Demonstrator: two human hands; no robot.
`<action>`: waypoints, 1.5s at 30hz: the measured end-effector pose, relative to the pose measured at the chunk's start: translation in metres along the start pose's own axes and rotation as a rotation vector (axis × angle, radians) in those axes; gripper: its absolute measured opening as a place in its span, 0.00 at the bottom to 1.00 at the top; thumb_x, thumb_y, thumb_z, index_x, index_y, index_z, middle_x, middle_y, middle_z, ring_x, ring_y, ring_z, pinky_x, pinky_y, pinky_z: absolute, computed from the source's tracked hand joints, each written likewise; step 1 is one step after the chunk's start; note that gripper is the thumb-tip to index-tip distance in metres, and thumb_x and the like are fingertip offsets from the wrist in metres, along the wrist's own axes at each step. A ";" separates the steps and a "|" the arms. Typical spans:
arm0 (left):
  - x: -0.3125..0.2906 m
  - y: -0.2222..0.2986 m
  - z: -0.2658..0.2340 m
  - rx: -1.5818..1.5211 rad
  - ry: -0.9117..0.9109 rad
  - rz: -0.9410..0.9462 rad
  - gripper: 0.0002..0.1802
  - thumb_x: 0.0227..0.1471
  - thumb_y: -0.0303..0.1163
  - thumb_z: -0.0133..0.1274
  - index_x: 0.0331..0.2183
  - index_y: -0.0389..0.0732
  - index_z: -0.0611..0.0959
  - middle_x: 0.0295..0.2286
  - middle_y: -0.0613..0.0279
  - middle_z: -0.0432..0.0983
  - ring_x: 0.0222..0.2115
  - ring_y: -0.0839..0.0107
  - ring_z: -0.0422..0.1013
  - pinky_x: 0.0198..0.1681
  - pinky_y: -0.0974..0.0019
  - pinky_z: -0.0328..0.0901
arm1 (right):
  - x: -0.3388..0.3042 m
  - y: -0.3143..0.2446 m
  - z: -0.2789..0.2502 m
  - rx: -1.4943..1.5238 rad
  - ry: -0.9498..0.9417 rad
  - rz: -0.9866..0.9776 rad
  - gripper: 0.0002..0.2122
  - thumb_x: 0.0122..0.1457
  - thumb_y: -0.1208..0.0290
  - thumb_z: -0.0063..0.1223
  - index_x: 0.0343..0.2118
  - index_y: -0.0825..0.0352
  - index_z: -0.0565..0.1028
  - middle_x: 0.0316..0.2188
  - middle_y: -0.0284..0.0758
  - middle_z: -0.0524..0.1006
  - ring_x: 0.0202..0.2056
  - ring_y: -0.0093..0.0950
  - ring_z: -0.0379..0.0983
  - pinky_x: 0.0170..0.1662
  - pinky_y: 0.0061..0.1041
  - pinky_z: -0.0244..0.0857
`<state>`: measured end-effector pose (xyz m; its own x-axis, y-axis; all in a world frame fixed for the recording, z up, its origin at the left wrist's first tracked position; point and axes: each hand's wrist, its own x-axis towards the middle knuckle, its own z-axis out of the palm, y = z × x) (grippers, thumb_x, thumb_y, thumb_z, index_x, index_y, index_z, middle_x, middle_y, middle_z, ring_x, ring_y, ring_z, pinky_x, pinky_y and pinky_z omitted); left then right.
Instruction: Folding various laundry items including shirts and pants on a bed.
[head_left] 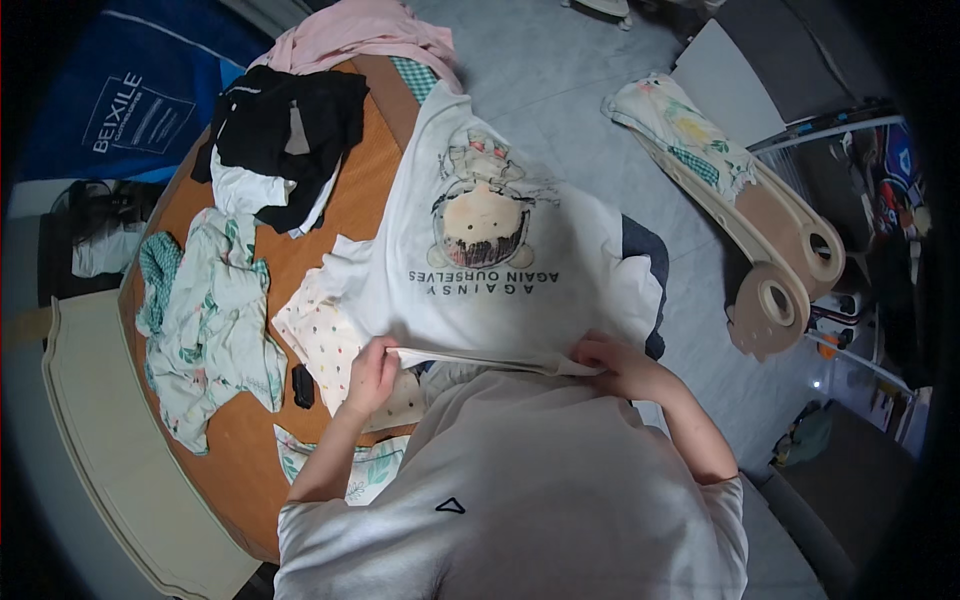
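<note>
A white T-shirt (pixel 590 230) with a cartoon figure and dark lettering hangs spread out in front of me, its print upside down. My left hand (pixel 373 374) is closed on the left end of its near edge. At the right end, my right hand (pixel 618 366) pinches the same edge, so the cloth runs fairly straight between them. Under the shirt's left side lies a pale garment with small coloured dots (pixel 325 345). Dark blue cloth (pixel 645 280) shows past the shirt's right side.
On the brown bed surface (pixel 225 490) lie a leaf-patterned white garment (pixel 215 330), black clothing (pixel 290 135), pink cloth (pixel 355 35) and a small black object (pixel 302 386). A cream headboard-like panel (pixel 120 440) borders it. Beige rail-like furniture (pixel 765 245) stands right, draped with floral cloth (pixel 685 135).
</note>
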<state>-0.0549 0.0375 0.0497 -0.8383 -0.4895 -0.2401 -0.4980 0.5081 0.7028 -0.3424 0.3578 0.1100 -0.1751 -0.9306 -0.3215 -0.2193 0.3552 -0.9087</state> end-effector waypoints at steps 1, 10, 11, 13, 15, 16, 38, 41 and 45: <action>0.000 0.001 0.002 -0.001 -0.003 0.008 0.08 0.52 0.28 0.51 0.34 0.38 0.71 0.24 0.57 0.71 0.24 0.61 0.71 0.29 0.62 0.66 | -0.004 -0.002 -0.001 0.069 0.013 0.067 0.10 0.50 0.76 0.57 0.33 0.69 0.69 0.31 0.36 0.69 0.33 0.32 0.66 0.38 0.28 0.61; 0.033 0.012 -0.023 0.274 -0.159 0.436 0.37 0.34 0.46 0.71 0.42 0.40 0.70 0.31 0.53 0.71 0.30 0.54 0.74 0.31 0.58 0.70 | -0.019 0.003 -0.032 0.154 -0.098 0.108 0.11 0.54 0.71 0.59 0.38 0.69 0.72 0.30 0.32 0.72 0.31 0.22 0.69 0.33 0.24 0.67; 0.033 0.008 -0.025 0.294 -0.261 0.289 0.31 0.36 0.39 0.69 0.41 0.41 0.72 0.39 0.50 0.70 0.35 0.49 0.72 0.36 0.54 0.71 | -0.021 0.003 -0.030 0.149 -0.092 0.106 0.11 0.54 0.71 0.59 0.38 0.69 0.72 0.30 0.32 0.72 0.31 0.22 0.69 0.33 0.24 0.67; 0.038 0.004 -0.029 0.315 -0.255 0.287 0.27 0.36 0.34 0.66 0.40 0.40 0.72 0.40 0.51 0.69 0.36 0.50 0.72 0.37 0.54 0.70 | -0.024 0.003 -0.025 0.057 -0.206 0.227 0.12 0.53 0.71 0.60 0.39 0.68 0.73 0.31 0.33 0.73 0.32 0.23 0.70 0.34 0.25 0.67; 0.043 -0.001 -0.032 0.336 -0.252 0.286 0.24 0.37 0.30 0.64 0.39 0.40 0.73 0.42 0.52 0.68 0.36 0.51 0.72 0.38 0.55 0.70 | -0.023 0.016 -0.028 -0.049 -0.281 0.212 0.13 0.53 0.70 0.60 0.40 0.68 0.73 0.32 0.33 0.74 0.32 0.24 0.70 0.35 0.25 0.66; 0.044 -0.004 -0.034 0.322 -0.128 0.294 0.21 0.37 0.28 0.60 0.38 0.40 0.74 0.40 0.52 0.69 0.36 0.51 0.71 0.38 0.55 0.69 | -0.023 0.018 -0.030 -0.152 -0.364 0.199 0.13 0.53 0.70 0.60 0.41 0.67 0.73 0.32 0.33 0.74 0.32 0.24 0.71 0.35 0.25 0.66; 0.314 0.258 -0.276 0.321 1.108 0.821 0.09 0.57 0.38 0.53 0.35 0.44 0.79 0.22 0.54 0.74 0.21 0.63 0.72 0.27 0.65 0.67 | -0.009 -0.168 -0.259 -0.146 1.094 -0.690 0.05 0.60 0.74 0.53 0.37 0.65 0.70 0.34 0.24 0.71 0.39 0.14 0.65 0.43 0.13 0.57; 0.275 0.239 -0.290 0.245 1.187 0.982 0.05 0.57 0.30 0.54 0.34 0.39 0.81 0.25 0.61 0.77 0.25 0.79 0.72 0.31 0.74 0.67 | -0.047 -0.170 -0.238 -0.161 1.118 -0.575 0.08 0.56 0.73 0.57 0.37 0.67 0.71 0.35 0.25 0.71 0.39 0.16 0.66 0.43 0.16 0.58; 0.213 0.155 -0.270 0.216 1.050 1.283 0.07 0.51 0.23 0.56 0.35 0.32 0.80 0.32 0.54 0.79 0.32 0.63 0.75 0.38 0.65 0.69 | -0.077 -0.148 -0.195 -0.266 0.834 -0.440 0.07 0.50 0.72 0.61 0.31 0.66 0.76 0.32 0.29 0.73 0.36 0.21 0.68 0.40 0.21 0.61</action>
<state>-0.2513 -0.1793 0.2885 -0.2407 0.1084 0.9645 0.2529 0.9664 -0.0455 -0.4835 0.3945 0.3212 -0.6256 -0.6600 0.4160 -0.6186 0.0947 -0.7800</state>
